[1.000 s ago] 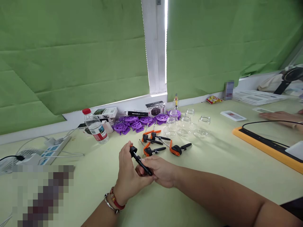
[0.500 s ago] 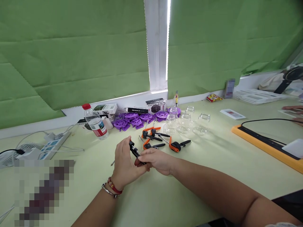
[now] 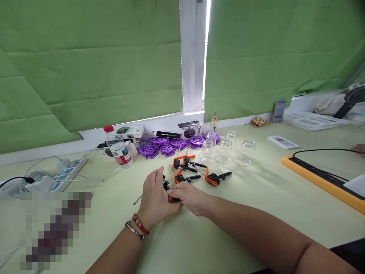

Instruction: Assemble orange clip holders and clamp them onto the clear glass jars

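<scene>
Both of my hands are together over the near middle of the table. My left hand [image 3: 155,196] is closed around a black tool part with silver bits [image 3: 167,185]; its fingers hide much of it. My right hand [image 3: 189,196] pinches the lower end of the same piece. A thin metal rod [image 3: 137,199] sticks out on the far side of my left hand; whether it belongs to the piece cannot be seen. Just beyond lie several similar tools with black handles, orange angled arms and metal rods [image 3: 212,178].
Behind them are purple spoked plastic pieces [image 3: 148,150], clear glass vessels [image 3: 242,155] and a cup holder box [image 3: 189,130]. A water bottle [image 3: 119,149] and power strip [image 3: 70,175] stand left. At right are an orange-edged black device [image 3: 322,180] and another person's hand [image 3: 359,147].
The view has shifted slightly. My fingers have closed further over the black piece, showing less of it, while more of the metal rod shows. The other person's hand has moved back right.
</scene>
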A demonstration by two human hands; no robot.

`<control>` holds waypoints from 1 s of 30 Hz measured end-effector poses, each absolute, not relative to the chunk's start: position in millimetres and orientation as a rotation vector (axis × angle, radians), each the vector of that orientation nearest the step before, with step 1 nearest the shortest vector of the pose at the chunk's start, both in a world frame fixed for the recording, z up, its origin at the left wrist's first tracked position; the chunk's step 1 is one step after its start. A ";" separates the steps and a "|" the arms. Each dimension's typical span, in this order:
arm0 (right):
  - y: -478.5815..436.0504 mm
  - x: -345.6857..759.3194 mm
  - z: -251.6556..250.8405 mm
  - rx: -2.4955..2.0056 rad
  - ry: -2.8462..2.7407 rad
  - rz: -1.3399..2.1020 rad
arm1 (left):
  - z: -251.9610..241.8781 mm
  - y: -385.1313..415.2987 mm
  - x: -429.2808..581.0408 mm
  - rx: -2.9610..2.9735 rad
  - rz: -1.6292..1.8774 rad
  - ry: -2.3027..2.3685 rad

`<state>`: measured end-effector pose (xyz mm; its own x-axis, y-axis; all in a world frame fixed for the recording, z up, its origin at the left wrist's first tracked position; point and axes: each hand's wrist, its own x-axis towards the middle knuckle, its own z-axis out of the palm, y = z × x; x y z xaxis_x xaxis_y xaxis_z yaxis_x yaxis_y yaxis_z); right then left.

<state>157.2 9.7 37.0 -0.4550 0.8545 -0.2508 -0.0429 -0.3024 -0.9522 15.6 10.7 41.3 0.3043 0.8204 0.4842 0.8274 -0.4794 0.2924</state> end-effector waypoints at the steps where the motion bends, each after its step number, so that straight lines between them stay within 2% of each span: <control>1: 10.4 156.5 36.2 -1.082 -1.298 1.817 | 41.1 10.8 15.6 -2.529 -0.923 -1.596; 8: 17.3 153.5 31.9 -1.051 -1.482 1.831 | 43.7 17.6 4.9 -2.540 -0.892 -1.618; 10: 20.6 159.2 31.9 -1.145 -1.698 1.594 | 45.2 23.1 -3.7 -2.495 -0.865 -1.634; 13: 26.0 170.6 31.1 -1.291 -1.947 0.987 | 47.5 31.9 -18.6 -2.387 -0.819 -1.725; 15: 29.3 175.0 29.1 -1.354 -2.059 0.731 | 48.8 35.9 -26.3 -2.351 -0.782 -1.796; 23: 38.1 153.3 18.0 -1.488 -2.487 0.370 | 50.9 34.3 -30.6 -2.495 -0.657 -1.752; 30: 37.4 149.6 16.9 -1.477 -2.630 0.239 | 59.5 28.3 -27.5 -2.676 -0.851 -1.897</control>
